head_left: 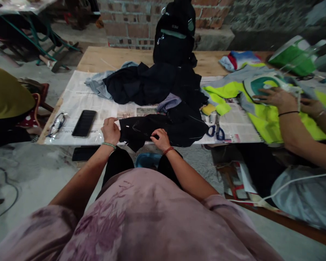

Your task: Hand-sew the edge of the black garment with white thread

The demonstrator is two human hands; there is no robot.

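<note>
A piece of black cloth (179,125) with white thread lines and small white marks lies along the front edge of the table, part of it hanging over. My left hand (111,132) is closed on its left end, fingers curled over the edge. Resting on the cloth's front edge, my right hand (162,140) has its thumb and forefinger brought together in a pinch. Whatever is between those fingertips is too small to make out. Behind the cloth is a heap of dark navy fabric (141,83), with a grey-blue piece (97,85) under its left side.
A phone (84,123) and glasses (57,124) lie left on the newspaper-covered table (70,90). Blue-handled scissors (217,131) lie right of the cloth. A black backpack (174,34) stands behind. At right, a co-worker's hands hold an iron (260,84) on a yellow-grey garment (271,123).
</note>
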